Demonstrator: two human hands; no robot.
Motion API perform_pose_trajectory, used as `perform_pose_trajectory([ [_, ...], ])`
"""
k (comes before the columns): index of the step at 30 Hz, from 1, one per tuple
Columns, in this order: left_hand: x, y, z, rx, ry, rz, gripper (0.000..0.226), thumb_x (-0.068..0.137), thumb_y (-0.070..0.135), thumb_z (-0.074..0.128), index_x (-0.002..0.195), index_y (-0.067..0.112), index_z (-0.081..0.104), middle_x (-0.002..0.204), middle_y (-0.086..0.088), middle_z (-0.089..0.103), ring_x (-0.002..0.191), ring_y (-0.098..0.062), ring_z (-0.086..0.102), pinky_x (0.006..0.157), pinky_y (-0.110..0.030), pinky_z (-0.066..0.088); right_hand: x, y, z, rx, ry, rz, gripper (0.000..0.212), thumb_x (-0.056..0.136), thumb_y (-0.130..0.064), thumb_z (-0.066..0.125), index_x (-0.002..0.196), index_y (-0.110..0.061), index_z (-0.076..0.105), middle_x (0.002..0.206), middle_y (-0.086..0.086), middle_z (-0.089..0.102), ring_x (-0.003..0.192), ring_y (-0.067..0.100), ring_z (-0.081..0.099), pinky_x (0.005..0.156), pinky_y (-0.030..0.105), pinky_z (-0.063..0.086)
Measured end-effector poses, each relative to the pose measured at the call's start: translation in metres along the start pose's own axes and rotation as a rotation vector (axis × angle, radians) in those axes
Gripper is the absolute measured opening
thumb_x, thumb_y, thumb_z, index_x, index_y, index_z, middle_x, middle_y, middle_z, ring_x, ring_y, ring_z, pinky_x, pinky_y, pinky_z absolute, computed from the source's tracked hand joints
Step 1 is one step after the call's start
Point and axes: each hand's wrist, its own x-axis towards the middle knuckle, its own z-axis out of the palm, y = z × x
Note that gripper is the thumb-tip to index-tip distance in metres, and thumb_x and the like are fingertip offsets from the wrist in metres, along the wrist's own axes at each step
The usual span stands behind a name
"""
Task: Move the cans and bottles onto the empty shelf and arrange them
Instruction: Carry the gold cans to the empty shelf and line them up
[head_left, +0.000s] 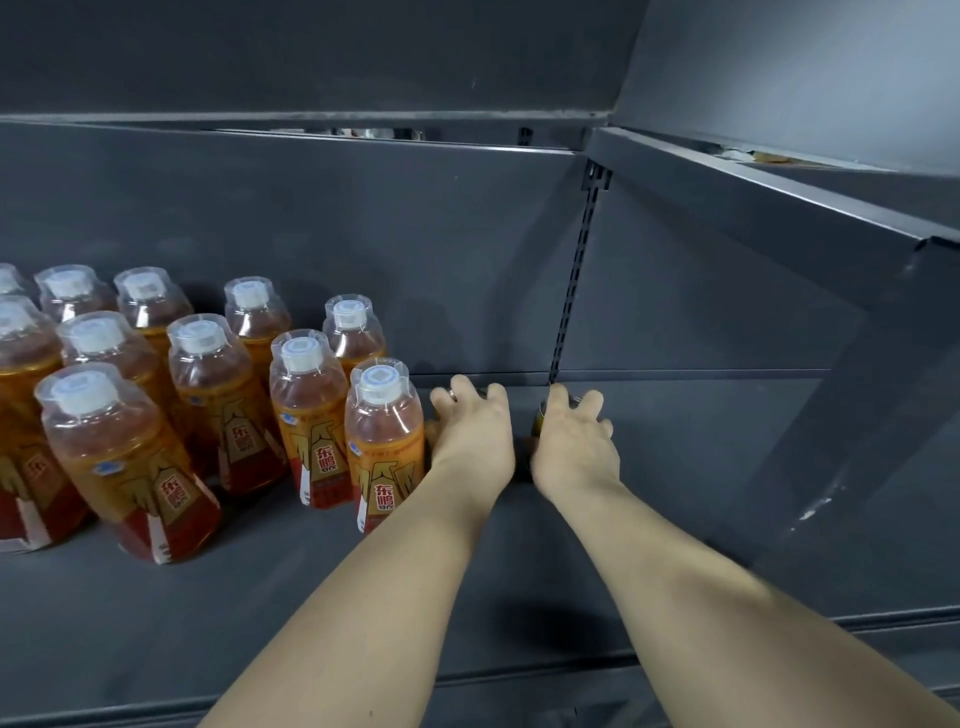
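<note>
Head view: both arms reach deep into the grey shelf (675, 467), forearms near parallel, palms down.

Left hand (470, 434) sits over a can (432, 434), just right of the nearest bottle (384, 441); fingers splayed over the top, only a sliver of the can's side and rim shows. Right hand (574, 447) covers a second can (540, 421), a yellowish strip visible at its left edge. The two cans stand near each other toward the back of the shelf, beside the slotted upright (576, 275). Both hands wrap their cans from above, grip closed around each; how firm the contact is, cannot tell, fingers hide it.

Bottles: about a dozen, orange drink, clear overcaps, in rough rows on the left half of the shelf, upright, some touching.

Handling, as a judgement: the cans are likely full, so moderately heavy, stiff-walled, smooth and a bit slippery; a top-down grip round the rim works for short slides, a side hold on the body is safer for lifting. The bottles are full plastic, slightly squeezable, top-heavy with loose-looking overcaps; take them at the waist, not the cap.

Wrists are straight, elbows low and out of frame. The right half of the shelf past the upright is bare.
</note>
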Motion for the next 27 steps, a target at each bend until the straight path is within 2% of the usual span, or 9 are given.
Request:
perform_pose_trajectory([
  [7,-0.033,0.007,-0.009,0.01,0.033,0.099,0.041,0.088,0.001,0.047,0.128,0.01,0.041,0.133,-0.017,0.033,0.122,-0.037,0.036,0.087,-0.044,0.047,-0.023,0.006,-0.011,-0.005,-0.014,-0.016,0.061,0.088,-0.001,0.056,0.141,-0.019,0.031,0.131,0.011,0.028,0.109,0.032,0.044,0.067,0.034,0.041],
  [12,-0.057,0.005,-0.013,0.024,0.003,0.132,0.047,0.088,0.008,0.06,0.13,0.009,0.041,0.135,-0.017,0.032,0.125,-0.038,0.034,0.091,-0.045,0.047,-0.047,0.006,-0.019,-0.081,-0.036,-0.042,0.066,0.084,0.0,0.062,0.139,-0.019,0.031,0.132,0.012,0.027,0.101,0.027,0.036,0.065,0.034,0.039],
  [17,-0.083,0.004,-0.017,0.013,-0.001,0.142,0.048,0.089,0.011,0.064,0.132,0.01,0.042,0.135,-0.016,0.033,0.124,-0.035,0.034,0.091,-0.043,0.047,-0.074,0.009,-0.024,-0.077,-0.074,-0.066,0.073,0.086,-0.009,0.066,0.146,-0.022,0.026,0.138,0.012,0.024,0.117,0.031,0.04,0.069,0.035,0.041],
  [21,-0.102,-0.002,-0.022,0.028,-0.014,0.149,0.059,0.085,0.006,0.066,0.136,0.012,0.04,0.142,-0.016,0.029,0.129,-0.035,0.03,0.094,-0.041,0.046,-0.094,0.015,-0.025,-0.057,-0.088,-0.081,0.078,0.083,-0.003,0.068,0.146,-0.022,0.027,0.14,0.011,0.023,0.114,0.032,0.046,0.071,0.035,0.044],
  [24,-0.118,-0.006,-0.026,0.032,-0.007,0.149,0.055,0.085,0.007,0.065,0.135,0.012,0.041,0.139,-0.016,0.031,0.127,-0.035,0.033,0.094,-0.041,0.048,-0.108,0.022,-0.024,-0.027,-0.104,-0.14,0.074,0.085,0.0,0.062,0.147,-0.021,0.027,0.137,0.012,0.024,0.109,0.033,0.05,0.07,0.034,0.045],
  [27,-0.135,-0.011,-0.03,0.047,0.02,0.145,0.049,0.087,0.008,0.062,0.132,0.011,0.043,0.135,-0.016,0.034,0.123,-0.036,0.036,0.088,-0.04,0.049,-0.122,0.027,-0.023,-0.025,-0.053,-0.243,0.066,0.088,-0.006,0.059,0.146,-0.019,0.03,0.132,0.012,0.029,0.109,0.032,0.049,0.071,0.032,0.045],
])
